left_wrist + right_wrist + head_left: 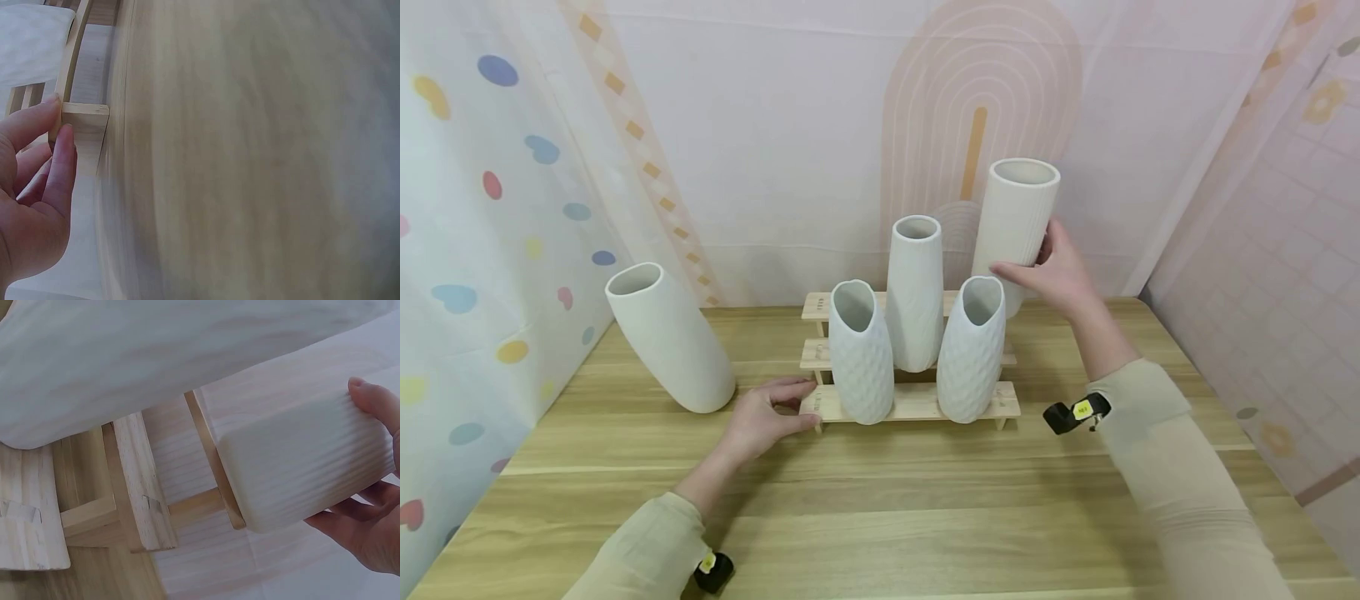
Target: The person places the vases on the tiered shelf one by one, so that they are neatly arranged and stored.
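Observation:
My right hand (pixel 1060 271) grips a tall ribbed white vase (pixel 1017 217) by its side, thumb in front and fingers behind. In the right wrist view the base of this ribbed vase (pixel 300 469) is right at the top step's end. A three-step wooden stand (pixel 917 402) bears two dimpled white vases (pixel 861 367) (pixel 972 362) on its lowest step and a tall slim white vase (pixel 915 292) on the middle one. At the stand's left end, my left hand (pixel 767 421) pinches the lowest step between thumb and fingers, as the left wrist view shows.
A smooth white vase (pixel 673 342) with a slanted body stands on the wooden table (pixel 880 517) left of the stand. Behind the table hangs a patterned curtain (pixel 760 150), with a dotted cloth (pixel 467 250) at the left side.

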`<move>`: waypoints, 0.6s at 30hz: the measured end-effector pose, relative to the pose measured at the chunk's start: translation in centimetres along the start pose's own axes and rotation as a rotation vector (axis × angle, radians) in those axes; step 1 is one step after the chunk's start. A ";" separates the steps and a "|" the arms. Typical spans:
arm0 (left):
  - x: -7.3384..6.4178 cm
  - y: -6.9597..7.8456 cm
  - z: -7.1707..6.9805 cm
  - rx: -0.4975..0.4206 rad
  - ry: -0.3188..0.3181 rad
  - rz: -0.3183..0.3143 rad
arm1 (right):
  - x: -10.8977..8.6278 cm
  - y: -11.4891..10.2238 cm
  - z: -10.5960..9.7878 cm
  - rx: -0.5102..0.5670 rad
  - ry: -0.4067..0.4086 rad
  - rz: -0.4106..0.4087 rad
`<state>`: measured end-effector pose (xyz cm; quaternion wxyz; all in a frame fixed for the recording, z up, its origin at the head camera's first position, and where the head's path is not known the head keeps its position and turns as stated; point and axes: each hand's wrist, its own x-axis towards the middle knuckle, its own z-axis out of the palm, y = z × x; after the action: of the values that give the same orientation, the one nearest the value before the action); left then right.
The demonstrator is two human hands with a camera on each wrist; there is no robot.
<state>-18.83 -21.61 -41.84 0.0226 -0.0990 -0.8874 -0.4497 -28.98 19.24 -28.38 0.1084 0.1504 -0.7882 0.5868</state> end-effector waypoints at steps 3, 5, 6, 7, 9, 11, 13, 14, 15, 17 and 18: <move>0.0 0.0 0.0 -0.003 -0.004 0.001 | 0.5 0.0 0.5 -0.013 0.001 0.009; 0.0 -0.1 0.0 -0.002 -0.003 0.000 | 0.8 0.1 0.8 -0.010 0.003 0.011; 0.0 -0.1 0.0 -0.003 -0.003 -0.001 | 0.9 0.1 0.9 -0.007 0.005 0.010; 0.0 -0.1 0.0 -0.003 -0.003 -0.002 | 1.0 0.2 1.0 -0.002 0.007 0.009; -0.1 0.0 0.0 -0.002 0.000 -0.002 | 1.2 0.2 1.2 -0.003 0.008 0.002; -0.1 0.0 0.0 -0.002 0.001 -0.001 | 1.3 0.2 1.4 -0.003 0.008 -0.003; -0.1 -0.1 0.0 -0.001 0.003 0.002 | 1.4 0.1 1.5 -0.003 0.005 -0.006; -0.1 -0.1 0.0 -0.001 0.005 0.004 | 1.4 0.1 1.5 -0.006 0.003 -0.005; -0.1 -0.1 0.0 -0.001 0.004 0.005 | 1.4 0.0 1.6 -0.007 0.003 -0.002; -0.2 -0.1 -0.1 -0.002 0.003 0.005 | 1.4 0.0 1.7 -0.010 -0.001 0.000; -0.2 -0.1 -0.1 -0.002 0.003 0.005 | 1.4 0.0 1.7 -0.011 -0.003 0.000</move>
<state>-18.68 -21.73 -41.89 0.0248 -0.1005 -0.8866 -0.4508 -30.27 17.49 -28.40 0.1079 0.1505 -0.7916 0.5822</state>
